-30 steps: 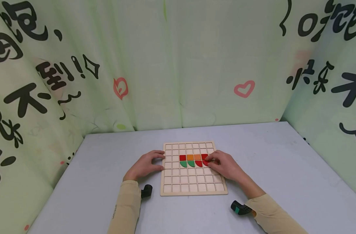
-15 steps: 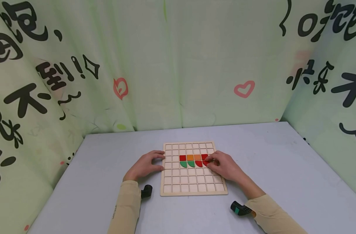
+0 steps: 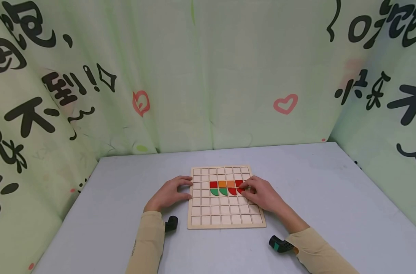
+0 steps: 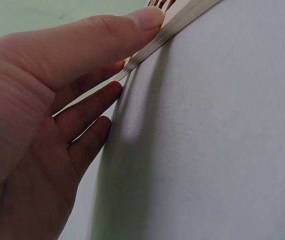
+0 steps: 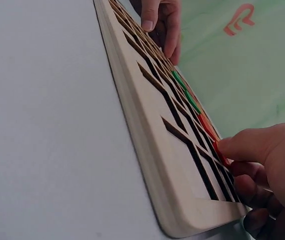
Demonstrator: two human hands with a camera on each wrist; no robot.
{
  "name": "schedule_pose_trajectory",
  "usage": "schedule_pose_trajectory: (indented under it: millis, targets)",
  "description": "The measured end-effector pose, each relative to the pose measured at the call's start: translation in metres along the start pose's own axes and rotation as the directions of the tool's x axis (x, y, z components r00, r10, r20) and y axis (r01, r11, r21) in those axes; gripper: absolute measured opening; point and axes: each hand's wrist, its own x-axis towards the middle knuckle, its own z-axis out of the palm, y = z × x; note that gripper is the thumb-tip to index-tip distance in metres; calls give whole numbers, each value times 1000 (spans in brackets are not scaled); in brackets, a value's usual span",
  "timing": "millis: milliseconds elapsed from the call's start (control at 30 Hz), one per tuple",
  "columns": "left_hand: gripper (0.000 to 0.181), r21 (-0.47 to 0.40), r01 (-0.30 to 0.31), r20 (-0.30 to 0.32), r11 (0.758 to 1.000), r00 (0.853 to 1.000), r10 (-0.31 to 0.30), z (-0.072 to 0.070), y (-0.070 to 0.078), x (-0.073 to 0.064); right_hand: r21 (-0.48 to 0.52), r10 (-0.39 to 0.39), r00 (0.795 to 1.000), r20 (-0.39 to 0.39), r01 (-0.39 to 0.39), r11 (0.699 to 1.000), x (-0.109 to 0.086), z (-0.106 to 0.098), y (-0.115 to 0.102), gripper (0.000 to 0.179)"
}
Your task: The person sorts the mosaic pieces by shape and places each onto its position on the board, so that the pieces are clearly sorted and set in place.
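Observation:
A wooden grid board (image 3: 225, 227) lies flat on the table. My left hand (image 3: 170, 193) rests at its left edge, thumb and fingers nearly straight; in the left wrist view the thumb (image 4: 147, 19) touches the rim. My right hand (image 3: 262, 193) reaches over the board's right side, its thumb and curled fingers pinching a red round-edged tile (image 3: 240, 191), partly hidden. Beside that tile, its row holds another red tile (image 3: 232, 191) and two green round-edged tiles (image 3: 214, 192). Just above lie a red square tile (image 3: 213, 185), two orange tiles (image 3: 222, 184) and another red tile (image 3: 239, 183).
The white table (image 3: 126, 236) extends around the board. Pale green curtains (image 3: 180, 76) with black lettering and red hearts hang behind it and at both sides. Black wrist cameras (image 3: 171, 223) sit at both cuffs.

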Motion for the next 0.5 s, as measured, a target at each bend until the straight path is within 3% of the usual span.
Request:
schedule_pose_trajectory:
  millis: [500]
  targets:
    - [41, 3, -10, 6, 1000, 1000, 10, -1, 0, 0, 19, 63, 998, -5, -63, 998, 3, -4, 2, 14]
